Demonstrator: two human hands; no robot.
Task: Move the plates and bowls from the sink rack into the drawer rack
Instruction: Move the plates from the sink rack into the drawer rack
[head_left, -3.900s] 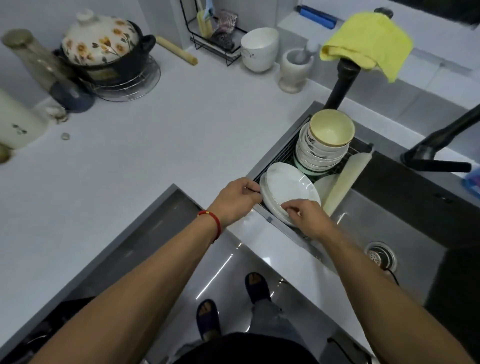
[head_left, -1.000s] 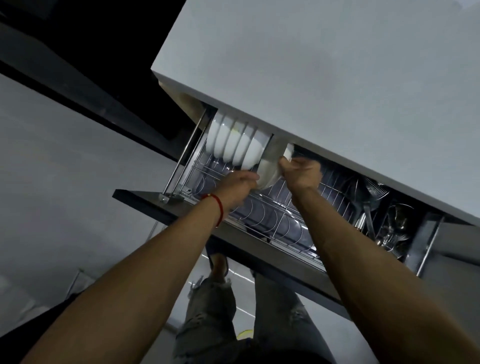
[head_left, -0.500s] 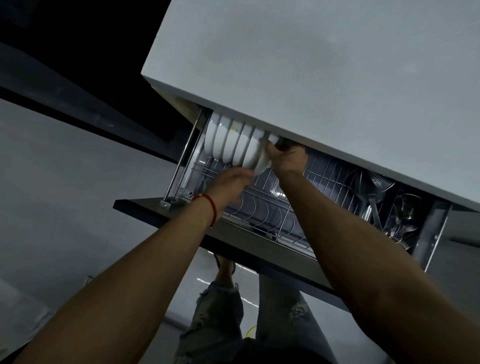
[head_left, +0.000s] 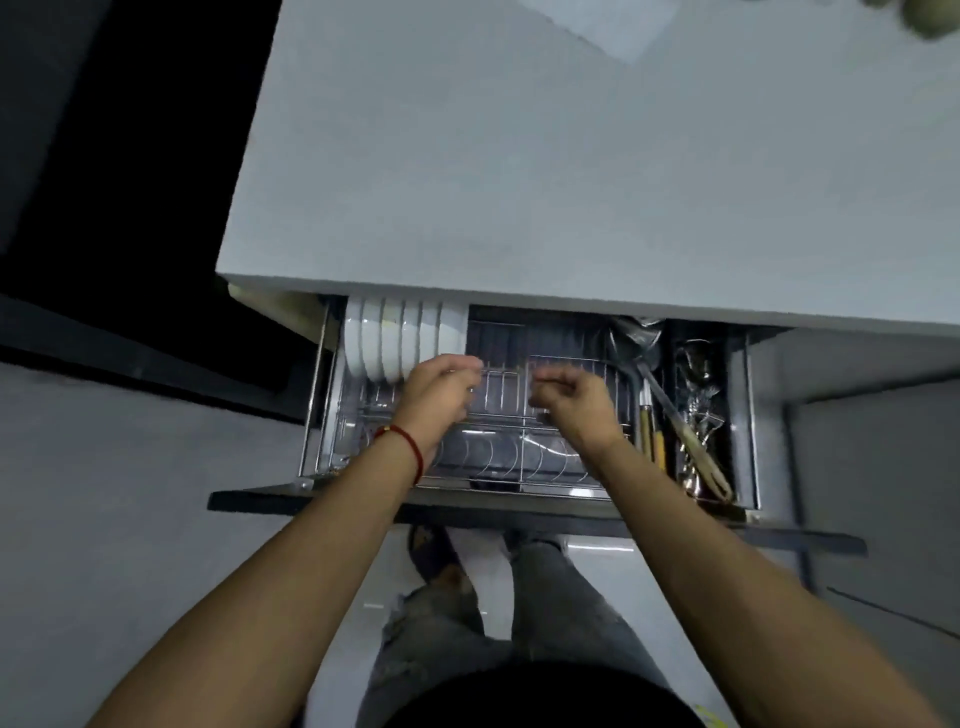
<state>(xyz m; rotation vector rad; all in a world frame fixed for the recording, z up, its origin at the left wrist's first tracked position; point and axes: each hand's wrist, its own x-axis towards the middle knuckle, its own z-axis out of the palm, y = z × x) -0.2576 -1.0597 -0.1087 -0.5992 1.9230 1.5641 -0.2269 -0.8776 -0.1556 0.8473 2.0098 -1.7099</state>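
The pulled-out drawer rack (head_left: 498, 457) of chrome wire sits under the white countertop. Several white plates (head_left: 400, 338) stand on edge in a row at its back left. My left hand (head_left: 439, 395) hovers just in front of the plates with loosely curled fingers and holds nothing. My right hand (head_left: 571, 402) hangs over the middle of the rack, fingers curled and apart, also with nothing in it. The sink rack is out of view.
A side compartment on the right holds a ladle (head_left: 639, 348), wooden-handled utensils (head_left: 652, 441) and metal cutlery (head_left: 701, 395). The drawer's dark front panel (head_left: 519, 512) juts toward my legs. The white countertop (head_left: 571, 156) overhangs the back of the drawer.
Both hands have let go of the plate, which now stands in the row at the back left. The hands have pulled back toward me over the rack. The view has levelled out.
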